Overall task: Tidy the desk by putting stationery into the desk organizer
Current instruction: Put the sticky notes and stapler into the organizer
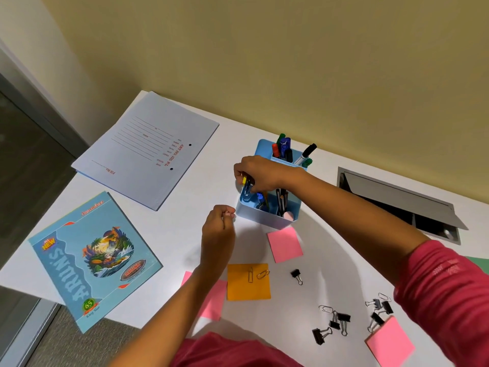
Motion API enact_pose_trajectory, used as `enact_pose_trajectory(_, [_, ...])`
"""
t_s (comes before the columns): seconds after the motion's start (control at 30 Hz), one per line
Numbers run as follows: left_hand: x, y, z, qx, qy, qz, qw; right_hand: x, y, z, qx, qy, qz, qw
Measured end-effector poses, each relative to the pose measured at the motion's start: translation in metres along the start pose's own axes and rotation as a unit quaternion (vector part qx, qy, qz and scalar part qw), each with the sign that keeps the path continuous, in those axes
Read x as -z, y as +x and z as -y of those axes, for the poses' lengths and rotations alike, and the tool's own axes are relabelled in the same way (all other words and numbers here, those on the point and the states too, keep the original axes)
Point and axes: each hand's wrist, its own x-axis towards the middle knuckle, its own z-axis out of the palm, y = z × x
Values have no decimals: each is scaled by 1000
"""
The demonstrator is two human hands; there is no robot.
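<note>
A light blue desk organizer [267,218] stands on the white desk [201,160], with markers in its back compartment and pencils and pens in the front ones. My right hand [260,173] is over the organizer's left front compartment and pinches a yellow and blue binder clip [246,184] just above the rim. My left hand [219,226] hovers left of the organizer with fingers curled; something tiny may sit at its fingertips, but I cannot make it out. Black binder clips [333,324] and paper clips [262,274] lie near me on the desk.
Pink sticky pads [284,243], [390,343] and an orange pad [248,284] lie in front of the organizer. A blue notebook [92,258] and a white file folder [148,149] lie at the left. An open cable hatch [402,202] sits at the right. The wall runs behind.
</note>
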Motion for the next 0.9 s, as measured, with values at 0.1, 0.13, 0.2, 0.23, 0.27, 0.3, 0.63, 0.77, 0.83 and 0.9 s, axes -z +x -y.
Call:
enact_pose_trajectory(0.1, [-2, 0, 0, -8, 0, 1, 1000, -5, 2, -2, -7, 3, -16, 1000])
enact_pose_trajectory(0.13, [-3, 0, -1, -11, 2, 2, 1000, -6, 2, -3, -11, 1, -20, 1000])
enact_pose_trajectory(0.2, [-4, 0, -1, -12, 3, 6, 1000, -8, 2, -4, -15, -1, -31, 999])
enact_pose_trajectory(0.23, [-4, 0, -1, -12, 4, 7, 1000, -8, 1, -4, -16, -1, -40, 999])
enact_pose_trajectory(0.27, [-5, 0, -1, -14, 5, 6, 1000, -8, 1, -4, -18, -3, -50, 999])
enact_pose_trajectory(0.3, [-5, 0, -1, -15, 5, 6, 1000, -8, 0, -3, -19, -6, -58, 998])
enact_pose_trajectory(0.63, [-4, -1, 0, -3, -7, 10, 1000, -4, -1, -3, -46, 7, -59, 997])
enact_pose_trajectory(0.77, [-5, -1, 0, -5, -8, 14, 1000, -1, -4, -5, -55, 51, -78, 994])
enact_pose_trajectory(0.83, [-4, -1, 0, -5, -6, 15, 1000, 4, -9, -4, -55, 77, -113, 989])
enact_pose_trajectory(0.9, [-4, -1, 1, 0, -8, 17, 1000, 8, -17, 0, -58, 102, -154, 981])
